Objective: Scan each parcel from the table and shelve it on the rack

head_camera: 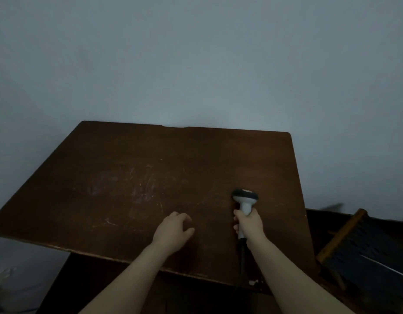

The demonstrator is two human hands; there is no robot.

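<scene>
My right hand [250, 225] holds the scanner [245, 200]. My fingers and thumb wrap tight around its pale handle. The scanner's head is dark with a light spot on top. It sits past my knuckles, over the right part of the table [128, 177]. I cannot tell if the head touches the wood or is just above it. A dark cord [242, 264] comes out of the bottom of the handle. It runs back beside my right arm and goes over the near edge of the table.

My left hand [173, 230] is near the middle of the table, close to the near edge. It holds nothing. Its fingers are bent a little and loose, and they point down at the wood. I cannot tell if the tips touch it. The two hands are near each other but apart.

The table is dark brown and has pale scratches on top. Its far edge is against a plain grey wall [196, 64].

To the right of the table, lower down, there is a wooden frame [342, 234] with a dark panel [372, 245] full of small slots. It leans at a slant. The light is dim, so I cannot tell what it is. Far down on the left there is something pale and blurry [5, 282] on the floor.
</scene>
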